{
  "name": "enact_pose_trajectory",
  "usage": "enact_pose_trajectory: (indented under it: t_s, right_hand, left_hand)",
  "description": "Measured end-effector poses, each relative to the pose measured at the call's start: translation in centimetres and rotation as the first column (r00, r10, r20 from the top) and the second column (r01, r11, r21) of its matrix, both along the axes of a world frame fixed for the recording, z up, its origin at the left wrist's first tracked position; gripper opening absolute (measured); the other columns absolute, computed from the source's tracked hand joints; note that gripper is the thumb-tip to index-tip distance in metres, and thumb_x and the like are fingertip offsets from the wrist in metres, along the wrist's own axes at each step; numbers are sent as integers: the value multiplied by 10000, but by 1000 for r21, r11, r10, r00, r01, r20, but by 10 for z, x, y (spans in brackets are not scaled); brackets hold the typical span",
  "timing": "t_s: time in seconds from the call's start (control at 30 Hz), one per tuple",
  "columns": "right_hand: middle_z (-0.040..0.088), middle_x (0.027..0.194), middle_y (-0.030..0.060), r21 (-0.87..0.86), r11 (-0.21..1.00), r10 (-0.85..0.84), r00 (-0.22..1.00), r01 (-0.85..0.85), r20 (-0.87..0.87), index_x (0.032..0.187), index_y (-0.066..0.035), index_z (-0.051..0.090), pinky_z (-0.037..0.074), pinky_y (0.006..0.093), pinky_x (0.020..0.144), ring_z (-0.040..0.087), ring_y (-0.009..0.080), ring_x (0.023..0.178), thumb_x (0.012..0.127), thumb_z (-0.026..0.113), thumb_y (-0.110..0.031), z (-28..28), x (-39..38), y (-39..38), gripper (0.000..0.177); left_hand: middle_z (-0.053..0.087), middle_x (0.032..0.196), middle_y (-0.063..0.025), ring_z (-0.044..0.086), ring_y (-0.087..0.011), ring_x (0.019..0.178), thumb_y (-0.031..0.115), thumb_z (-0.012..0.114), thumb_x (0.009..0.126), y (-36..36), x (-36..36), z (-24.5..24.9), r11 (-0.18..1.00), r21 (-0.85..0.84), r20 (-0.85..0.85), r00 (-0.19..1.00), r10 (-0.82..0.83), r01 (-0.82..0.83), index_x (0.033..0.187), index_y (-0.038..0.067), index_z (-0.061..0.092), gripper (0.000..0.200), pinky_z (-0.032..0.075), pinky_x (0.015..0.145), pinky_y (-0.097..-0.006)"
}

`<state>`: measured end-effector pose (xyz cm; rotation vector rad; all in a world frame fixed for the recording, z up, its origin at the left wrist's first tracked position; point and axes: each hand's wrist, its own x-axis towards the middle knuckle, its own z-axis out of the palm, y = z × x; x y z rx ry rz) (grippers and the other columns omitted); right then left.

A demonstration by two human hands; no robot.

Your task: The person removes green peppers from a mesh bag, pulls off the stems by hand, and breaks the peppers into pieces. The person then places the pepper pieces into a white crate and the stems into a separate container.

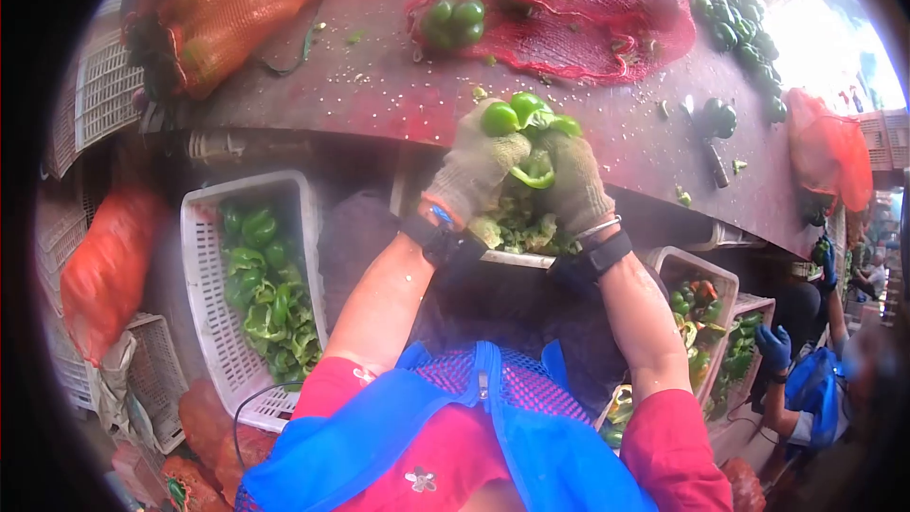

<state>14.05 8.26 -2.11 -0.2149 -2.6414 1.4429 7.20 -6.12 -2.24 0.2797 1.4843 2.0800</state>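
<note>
Between my gloved hands, above the table's near edge, is a green bell pepper [529,112] that is torn apart, with its hollow inside showing. My left hand [482,159] grips its left side and my right hand [574,178] grips its right side. Both wear pale knitted gloves, and the fingers curl round the pepper. Right below them, a crate [519,259] holds pale green pepper cores and scraps, partly hidden by my hands.
The reddish table [379,85] is strewn with seeds. On it lie a red mesh sack [588,9], whole peppers [453,21] and a dark-handled tool [717,166]. A white crate [201,294] of pepper pieces stands left. At right, a blue-gloved person [806,389] works beside more crates.
</note>
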Motion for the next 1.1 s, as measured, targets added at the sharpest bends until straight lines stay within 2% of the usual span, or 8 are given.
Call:
enact_pose_trajectory:
  t_s: [0.17,0.3,0.4,0.53,0.73,0.8,0.93,1.1]
  right_hand:
    - [684,967,115,547,836,189,916,40,-355,1136,-72,603,533,373,735,656,334,822,862,647,-250,-6,-1,-2,331]
    - [674,922,63,-84,994,-75,989,64,-125,1095,-62,629,511,321,693,636,220,775,891,648,-290,11,-4,-4,306]
    - [633,853,-25,-728,671,15,979,140,202,1016,-38,669,448,244,604,554,58,721,901,652,-306,16,-8,0,292]
    - [625,808,-32,-675,736,124,968,57,217,1058,-27,679,440,240,604,528,46,705,847,704,-294,35,-6,-7,341]
    - [656,790,139,56,985,-155,982,161,-103,912,-31,613,508,363,629,656,256,719,736,771,-302,33,7,-43,360]
    - [641,790,176,425,905,169,902,18,-397,885,-49,579,527,367,640,662,301,706,699,811,-321,20,7,-48,403]
    - [634,799,23,-473,780,-516,849,410,-114,896,-57,587,504,285,577,590,129,649,847,716,-215,24,-8,-33,209]
    - [638,842,26,-973,198,-354,934,118,41,984,-104,612,502,283,573,586,138,664,913,664,-233,29,-8,-2,156]
  left_hand:
    - [680,1022,-96,681,-194,900,28,638,814,4,2,17,984,169,216,976,21,-58,1116,4,633,303,553,782,-311]
    - [680,977,-81,680,-179,869,60,635,826,6,-2,20,985,100,178,977,122,-141,1100,13,643,279,552,745,-304]
    - [679,958,-77,674,-159,835,69,625,833,1,-6,21,993,-16,90,989,120,-119,1085,19,650,259,554,715,-299]
    - [682,936,-74,673,-150,815,77,592,857,-4,-2,21,989,138,276,961,18,-58,1047,28,668,210,557,693,-299]
    - [694,937,-72,670,-153,869,79,622,846,-10,-2,10,999,-27,125,992,23,-20,1042,24,668,208,544,756,-298]
    - [696,971,-78,667,-169,909,78,628,836,-14,-5,5,983,-181,-53,999,-12,3,1047,22,663,221,535,784,-299]
    - [658,942,-100,659,-214,846,157,620,868,-18,-2,38,985,-5,329,930,166,-174,1082,9,631,260,535,748,-340]
    - [621,898,-81,614,-182,719,126,636,830,-137,-11,99,868,-69,-69,871,487,-491,1061,18,591,259,534,644,-315]
